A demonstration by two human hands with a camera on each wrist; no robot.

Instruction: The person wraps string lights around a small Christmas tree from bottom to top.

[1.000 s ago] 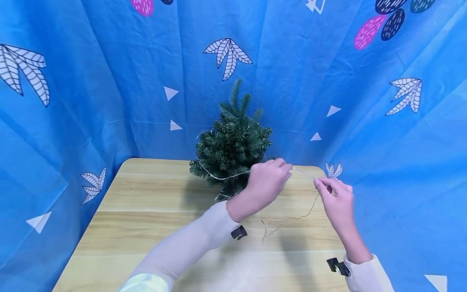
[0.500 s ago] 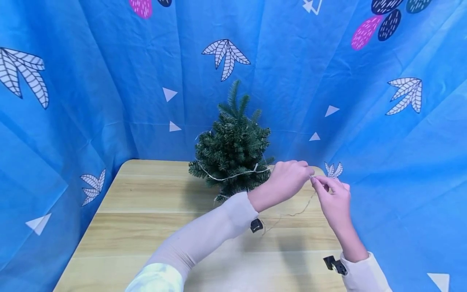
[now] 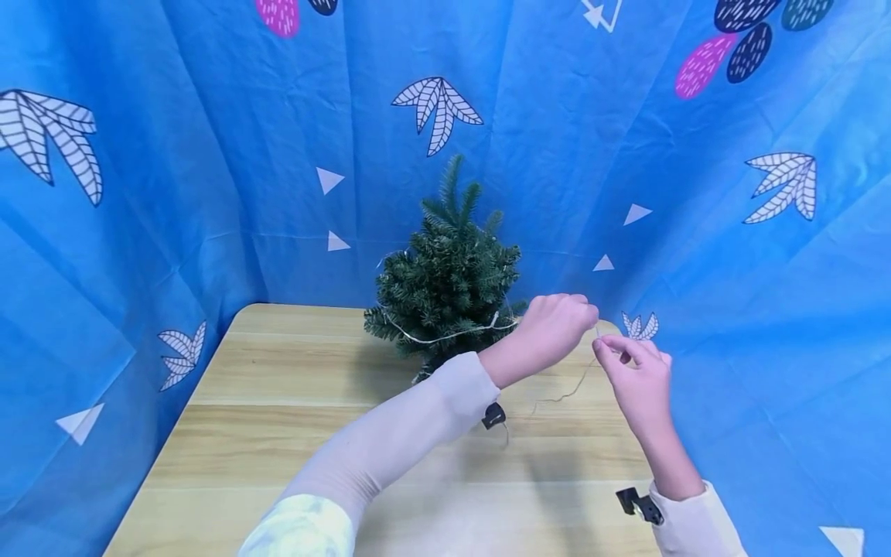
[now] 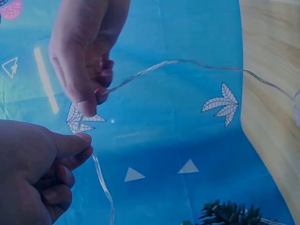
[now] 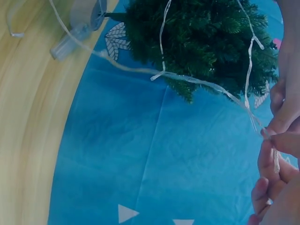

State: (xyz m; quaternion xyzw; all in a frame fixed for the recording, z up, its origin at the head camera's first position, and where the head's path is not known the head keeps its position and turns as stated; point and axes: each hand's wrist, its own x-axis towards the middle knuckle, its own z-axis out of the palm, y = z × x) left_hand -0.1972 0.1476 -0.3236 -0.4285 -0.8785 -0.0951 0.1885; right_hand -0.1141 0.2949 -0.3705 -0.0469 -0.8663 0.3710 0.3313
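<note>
A thin clear-wire string of lights (image 3: 445,336) loops across the front of a small green artificial Christmas tree (image 3: 452,278). To the right of the tree, my left hand (image 3: 550,333) pinches the wire between thumb and finger. Close by, my right hand (image 3: 636,379) also pinches it, with a short span stretched between both sets of fingertips. From the right hand the wire's loose length sags to the table. The left wrist view shows both pinches, the left hand (image 4: 33,173) below the right hand (image 4: 86,56). In the right wrist view, small bulb ends branch off the string (image 5: 201,82).
A wooden table (image 3: 264,433) bears the tree near its back edge. Blue patterned cloth (image 3: 557,155) hangs behind and at both sides. By the tree's base, the right wrist view shows a clear tube-like piece (image 5: 70,42) beside a grey cylinder (image 5: 89,14).
My left hand has moved right along the wire, away from the tree, until close to my right hand. The right hand has hardly moved. More wire shows across the tree's front.
</note>
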